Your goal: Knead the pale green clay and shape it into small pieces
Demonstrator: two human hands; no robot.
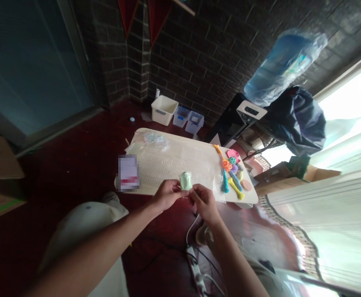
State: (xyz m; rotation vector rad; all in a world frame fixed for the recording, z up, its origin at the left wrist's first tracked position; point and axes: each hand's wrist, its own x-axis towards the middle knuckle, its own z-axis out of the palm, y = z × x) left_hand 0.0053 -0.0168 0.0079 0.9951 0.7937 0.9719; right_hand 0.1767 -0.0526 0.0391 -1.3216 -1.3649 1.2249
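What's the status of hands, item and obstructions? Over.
Left hand, right hand: both gripping pale-green item, type unclear. Item held at near side of table. Colourful toys apart, right end.

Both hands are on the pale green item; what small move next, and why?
Probably a gentle tug apart at the pale green item's lower edge: left hand and right hand both pinch there, it seems wrapped, and crumpled clear plastic lies on the table.

Looks like a home room; small office not ruled out.
Evidence: sheer curtain [341, 206] by bright window [358, 88], water dispenser [251, 110] topped with plastic-wrapped blue jug [279, 68], dark brick-pattern wall [205, 53]. Low table [180, 152] on glossy dark-red floor [75, 161], storage tub [162, 117] behind, cardboard box [279, 183] at side, power strip [195, 270] on floor.
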